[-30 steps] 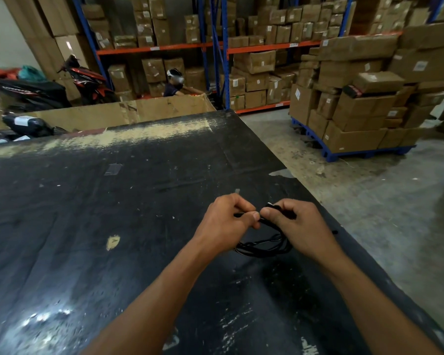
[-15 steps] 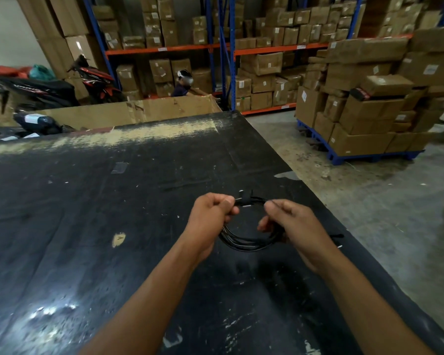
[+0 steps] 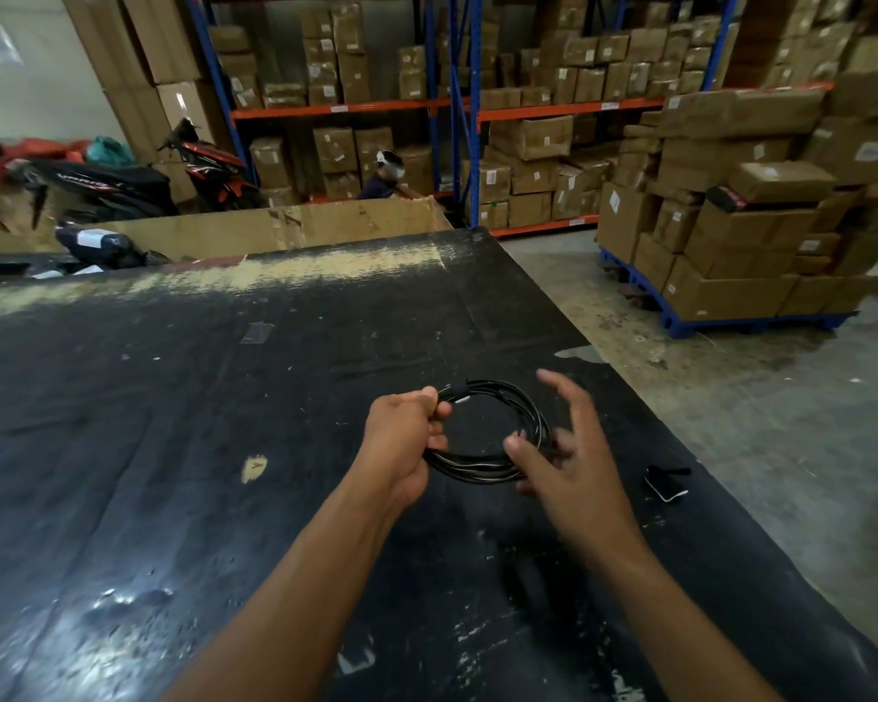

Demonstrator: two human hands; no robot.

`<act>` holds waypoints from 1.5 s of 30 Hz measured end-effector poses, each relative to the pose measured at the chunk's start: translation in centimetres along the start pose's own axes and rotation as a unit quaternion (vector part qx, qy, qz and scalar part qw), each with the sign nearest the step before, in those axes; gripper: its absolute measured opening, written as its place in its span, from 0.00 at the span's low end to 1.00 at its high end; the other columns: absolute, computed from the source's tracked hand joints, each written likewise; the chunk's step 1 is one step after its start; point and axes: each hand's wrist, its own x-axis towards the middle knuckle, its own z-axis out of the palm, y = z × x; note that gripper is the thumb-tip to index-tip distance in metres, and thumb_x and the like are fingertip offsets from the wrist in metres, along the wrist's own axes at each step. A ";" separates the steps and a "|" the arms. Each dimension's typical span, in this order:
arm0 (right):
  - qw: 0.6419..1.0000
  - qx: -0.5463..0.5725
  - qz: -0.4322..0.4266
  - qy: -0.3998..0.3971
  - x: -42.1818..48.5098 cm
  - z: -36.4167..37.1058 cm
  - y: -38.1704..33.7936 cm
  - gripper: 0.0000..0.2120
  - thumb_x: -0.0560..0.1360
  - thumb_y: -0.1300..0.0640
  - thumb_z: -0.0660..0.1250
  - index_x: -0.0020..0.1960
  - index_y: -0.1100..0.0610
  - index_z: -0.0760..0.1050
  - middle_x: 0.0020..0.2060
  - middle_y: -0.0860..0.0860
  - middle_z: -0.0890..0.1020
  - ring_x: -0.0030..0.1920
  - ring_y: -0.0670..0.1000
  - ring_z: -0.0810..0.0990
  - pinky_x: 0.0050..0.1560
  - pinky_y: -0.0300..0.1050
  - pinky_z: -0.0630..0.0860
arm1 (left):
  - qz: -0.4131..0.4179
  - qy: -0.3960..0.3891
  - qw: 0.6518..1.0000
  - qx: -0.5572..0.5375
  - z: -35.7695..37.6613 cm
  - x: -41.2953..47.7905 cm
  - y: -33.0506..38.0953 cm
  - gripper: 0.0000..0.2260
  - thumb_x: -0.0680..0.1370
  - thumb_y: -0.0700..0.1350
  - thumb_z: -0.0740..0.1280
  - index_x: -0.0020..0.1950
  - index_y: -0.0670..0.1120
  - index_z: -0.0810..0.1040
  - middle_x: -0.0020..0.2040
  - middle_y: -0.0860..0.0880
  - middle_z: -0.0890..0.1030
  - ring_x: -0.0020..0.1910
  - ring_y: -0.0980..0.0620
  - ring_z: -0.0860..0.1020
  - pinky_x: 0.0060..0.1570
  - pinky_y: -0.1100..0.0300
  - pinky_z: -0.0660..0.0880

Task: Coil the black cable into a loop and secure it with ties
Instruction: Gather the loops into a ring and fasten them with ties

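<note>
The black cable (image 3: 498,466) is wound into a round coil of several turns above the black table (image 3: 173,423). A black tie (image 3: 461,389) wraps the strands at the coil's top. My left hand (image 3: 404,438) is shut on the coil's left side and holds it up. My right hand (image 3: 574,458) hovers at the coil's right side with fingers spread and blurred; it covers part of the loop and holds nothing.
A small black item with a white edge (image 3: 666,482) lies near the table's right edge. Beyond that edge is concrete floor (image 3: 781,423) and a pallet of cardboard boxes (image 3: 741,255). Shelving with boxes, motorbikes (image 3: 123,184) and a person (image 3: 384,179) stand behind the table.
My hands have come apart. The right hand let go of the cable and opened; the coil has spread into a wider loop held by the left hand alone.
</note>
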 end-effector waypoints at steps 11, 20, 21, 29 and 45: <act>0.804 -0.521 -0.262 -0.117 -1.8 -2.2 -4.0 0.13 0.72 0.46 0.68 0.55 0.48 0.77 0.69 0.59 0.70 0.67 0.60 0.70 0.57 0.58 0.75 | -0.101 -0.045 0.994 0.017 -1.2 -0.5 2.9 0.07 0.81 0.30 0.55 0.46 0.39 0.67 0.40 0.40 0.70 0.14 0.58 0.69 0.15 0.70 0.62; 0.899 -0.353 -0.055 -0.254 -1.5 -1.8 -8.9 0.09 0.81 0.51 0.58 0.44 0.48 0.73 0.38 0.46 0.77 0.40 0.49 0.75 0.42 0.49 0.73 | -0.191 -0.201 0.878 0.390 -4.4 -3.1 2.9 0.14 0.82 0.48 0.59 0.49 0.41 0.80 0.36 0.40 0.85 0.24 0.54 0.78 0.25 0.63 0.78; 0.907 -0.328 -0.026 -0.261 -1.4 -1.8 -9.2 0.10 0.81 0.52 0.59 0.43 0.49 0.74 0.36 0.46 0.78 0.38 0.48 0.76 0.40 0.48 0.72 | -0.174 -0.203 0.861 0.433 -4.4 -3.3 2.9 0.17 0.82 0.50 0.58 0.48 0.40 0.80 0.37 0.39 0.86 0.26 0.53 0.80 0.29 0.60 0.80; 0.955 -0.159 0.099 -0.230 -0.7 -0.9 -8.4 0.15 0.83 0.56 0.56 0.46 0.62 0.78 0.30 0.50 0.75 0.37 0.48 0.79 0.43 0.40 0.74 | -0.065 -0.265 0.938 0.215 -4.3 -4.1 2.7 0.20 0.81 0.55 0.62 0.53 0.39 0.81 0.42 0.42 0.84 0.38 0.49 0.82 0.42 0.54 0.81; 0.915 -0.376 0.020 -0.145 0.9 -1.6 -4.3 0.07 0.81 0.51 0.59 0.52 0.53 0.73 0.34 0.48 0.76 0.34 0.49 0.76 0.31 0.44 0.66 | -0.049 -0.165 0.959 0.224 -0.8 -3.2 2.1 0.09 0.82 0.44 0.61 0.46 0.41 0.77 0.28 0.51 0.70 0.22 0.57 0.66 0.24 0.63 0.71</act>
